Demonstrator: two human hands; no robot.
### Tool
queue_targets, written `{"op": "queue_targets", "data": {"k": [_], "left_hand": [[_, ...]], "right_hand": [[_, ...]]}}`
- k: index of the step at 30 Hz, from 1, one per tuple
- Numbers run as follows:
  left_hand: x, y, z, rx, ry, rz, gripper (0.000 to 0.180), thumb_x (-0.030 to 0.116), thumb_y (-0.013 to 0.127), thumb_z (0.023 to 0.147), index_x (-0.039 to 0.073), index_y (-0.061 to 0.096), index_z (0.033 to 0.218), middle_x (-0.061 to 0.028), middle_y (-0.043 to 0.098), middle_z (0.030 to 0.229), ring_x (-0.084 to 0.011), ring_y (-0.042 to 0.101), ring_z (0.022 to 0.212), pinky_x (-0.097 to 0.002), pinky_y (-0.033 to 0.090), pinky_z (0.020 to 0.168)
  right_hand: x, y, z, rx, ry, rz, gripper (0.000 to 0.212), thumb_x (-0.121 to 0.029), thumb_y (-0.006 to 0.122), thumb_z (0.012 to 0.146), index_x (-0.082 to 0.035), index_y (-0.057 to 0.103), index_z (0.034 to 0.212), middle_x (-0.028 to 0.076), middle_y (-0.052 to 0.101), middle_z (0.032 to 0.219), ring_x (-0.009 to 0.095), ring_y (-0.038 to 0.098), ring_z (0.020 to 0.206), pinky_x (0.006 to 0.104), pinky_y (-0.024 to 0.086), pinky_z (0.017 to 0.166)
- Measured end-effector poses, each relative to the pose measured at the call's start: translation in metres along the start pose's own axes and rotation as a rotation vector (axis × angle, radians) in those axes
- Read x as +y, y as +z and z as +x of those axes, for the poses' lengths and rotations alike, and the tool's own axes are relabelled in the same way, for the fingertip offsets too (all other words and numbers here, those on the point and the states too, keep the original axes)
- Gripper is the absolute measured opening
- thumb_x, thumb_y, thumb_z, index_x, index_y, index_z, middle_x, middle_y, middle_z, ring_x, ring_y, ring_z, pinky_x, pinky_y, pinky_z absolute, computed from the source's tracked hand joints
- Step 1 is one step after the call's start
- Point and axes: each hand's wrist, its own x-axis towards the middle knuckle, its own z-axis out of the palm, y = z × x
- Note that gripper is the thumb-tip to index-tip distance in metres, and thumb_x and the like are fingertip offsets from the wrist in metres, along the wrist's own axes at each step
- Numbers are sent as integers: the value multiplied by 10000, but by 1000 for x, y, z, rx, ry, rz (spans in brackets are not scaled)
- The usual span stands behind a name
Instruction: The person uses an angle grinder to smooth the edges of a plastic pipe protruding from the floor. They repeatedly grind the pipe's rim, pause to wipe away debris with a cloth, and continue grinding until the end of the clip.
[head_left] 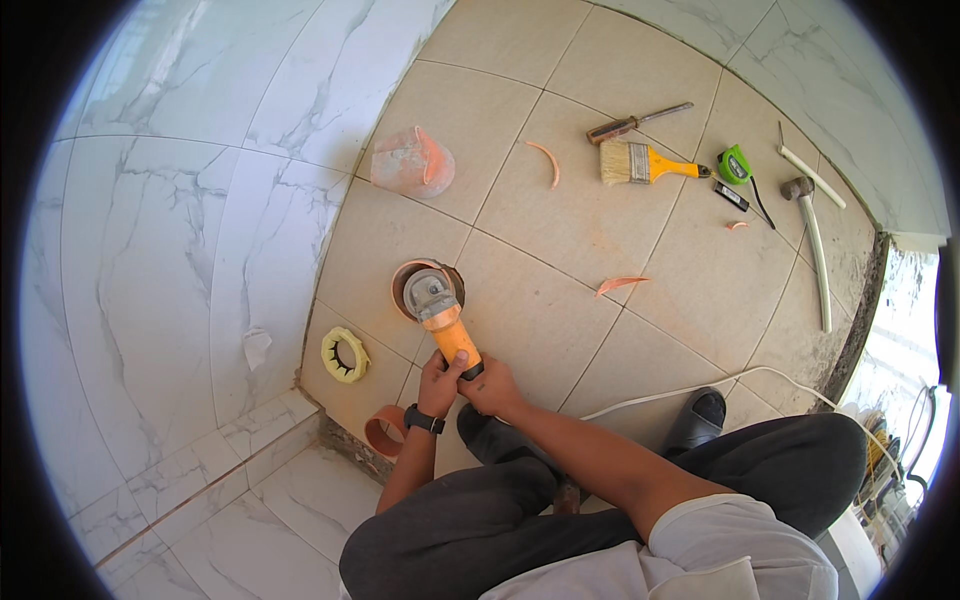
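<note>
Below, left hand (437,382), right hand (490,390) gripping orange angle grinder (445,318), pipe opening (408,280)

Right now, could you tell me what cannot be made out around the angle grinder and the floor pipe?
Head view only:
- Grinder disc: hidden under the angle grinder head.
- Inside of the orange pipe opening: covered by the grinder.
- Fingers of the left hand and right hand: wrapped round the handle, partly hidden.
- White cable: end hidden behind the knee.
</note>
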Motion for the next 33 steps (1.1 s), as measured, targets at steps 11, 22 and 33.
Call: {"op": "queue_targets", "data": {"k": [11, 22, 33], "left_hand": [[-1, -1, 9, -34, 25, -4, 415, 302, 647, 1052, -31, 614, 1297, -75, 706, 1182, -145, 655, 1065, -313, 510, 970], [-3, -2, 10, -40, 10, -14, 420, 293, 653, 1049, -34, 608, 1307, -75, 704, 1193, -149, 659, 1082, -316, 507, 985], [-1, -1, 10, -45, 18, 0, 444, 314, 659, 1045, -37, 604, 1310, -78, 704, 1199, -152, 660, 1086, -317, 508, 985]], "right_hand": [[-2, -5, 5, 2, -22, -14, 527, -371, 808, 765, 65, 642, 1010, 297, 707, 864, 461, 719, 885, 500, 564, 773], [-4, -7, 5, 9, -23, -13, 534, -374, 809, 763, 64, 645, 1020, 299, 710, 880, 469, 717, 893, 500, 564, 774], [-4, -7, 5, 8, 2, -16, 552, -383, 813, 755, 66, 643, 1028, 306, 712, 898, 472, 715, 914, 504, 568, 793]]}}
